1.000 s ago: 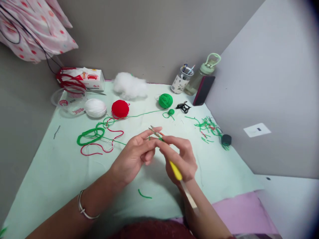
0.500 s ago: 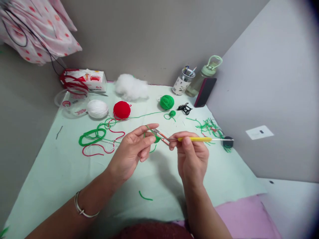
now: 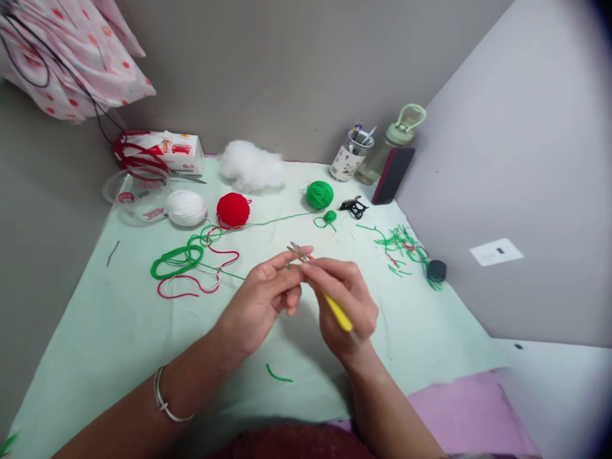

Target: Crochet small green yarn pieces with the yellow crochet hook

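Observation:
Both my hands meet above the middle of the cloth. My left hand (image 3: pixel 255 299) is closed in a pinch on a small green crochet piece, mostly hidden by the fingers. Green yarn (image 3: pixel 222 272) runs from this hand to the loops at the left. In my right hand (image 3: pixel 347 306) is a crochet hook (image 3: pixel 338 312) with a yellow handle, slanting down to the right; its tip is hidden at the left fingertips. Small scissors (image 3: pixel 297 250) poke out above the touching fingers, blades pointing up-left; which hand holds them I cannot tell.
Green (image 3: pixel 320 194), red (image 3: pixel 233 210) and white (image 3: pixel 187 208) yarn balls stand behind my hands, with stuffing (image 3: pixel 251 166) beyond. Loose yarn loops (image 3: pixel 176 261) lie left, yarn scraps (image 3: pixel 401 243) right. A bottle (image 3: pixel 380 164), pen jar (image 3: pixel 351 157) and phone (image 3: pixel 393 175) line the back right.
My right hand has moved left against my left fingers. The crochet hook has swung from nearly level to slanting down-right. The green crochet piece, visible before, is now mostly covered.

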Available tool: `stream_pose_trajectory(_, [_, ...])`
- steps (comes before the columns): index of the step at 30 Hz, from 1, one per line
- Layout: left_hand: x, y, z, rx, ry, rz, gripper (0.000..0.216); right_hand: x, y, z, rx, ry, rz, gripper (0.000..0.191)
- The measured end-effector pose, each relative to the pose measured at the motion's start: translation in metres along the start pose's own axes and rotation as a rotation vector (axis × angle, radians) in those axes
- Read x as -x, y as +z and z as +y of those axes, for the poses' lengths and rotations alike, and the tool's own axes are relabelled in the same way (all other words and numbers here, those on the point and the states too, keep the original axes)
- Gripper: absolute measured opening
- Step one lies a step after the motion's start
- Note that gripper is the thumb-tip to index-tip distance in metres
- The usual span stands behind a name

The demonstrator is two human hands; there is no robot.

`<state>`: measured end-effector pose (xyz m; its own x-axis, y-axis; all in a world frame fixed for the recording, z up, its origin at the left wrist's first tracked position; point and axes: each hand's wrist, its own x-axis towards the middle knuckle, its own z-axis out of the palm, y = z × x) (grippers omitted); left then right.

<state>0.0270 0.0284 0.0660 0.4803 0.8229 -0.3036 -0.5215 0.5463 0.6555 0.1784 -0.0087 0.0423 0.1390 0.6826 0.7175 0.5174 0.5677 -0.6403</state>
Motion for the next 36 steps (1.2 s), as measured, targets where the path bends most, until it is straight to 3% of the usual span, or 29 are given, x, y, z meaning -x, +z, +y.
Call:
stream_pose_trajectory(6, [-0.002,-0.003,0.006,0.041,0.046,0.014,0.030,-0.013,-0.007,0.002,-0.474,0.444,0.047,0.017])
stream_pose_trajectory(10, [0.000,0.000,0.002,-0.057,0.064,-0.012,0.030,-0.012,-0.005,0.004,-0.521,0.492,-0.027,0.012])
stream_pose_trajectory(16, [0.000,0.001,0.004,-0.111,0.074,0.012,0.030,-0.015,-0.008,0.005,-0.638,0.567,0.032,0.018])
stream_pose_trajectory(19, [0.001,0.001,0.006,-0.164,0.098,0.050,0.030,-0.014,-0.008,0.001,-0.570,0.515,0.041,0.018])
stream_pose_trajectory(24, [0.002,0.001,0.006,-0.254,0.169,0.092,0.029,-0.008,-0.008,-0.007,-0.306,0.302,0.051,0.019])
stream_pose_trajectory(29, [0.002,0.000,0.004,-0.312,0.216,0.093,0.029,-0.006,-0.007,-0.005,-0.274,0.233,0.036,0.023])
stream_pose_trajectory(36, [0.004,0.003,0.001,-0.292,0.242,0.092,0.040,0.004,-0.004,0.003,0.091,-0.138,-0.083,0.033])
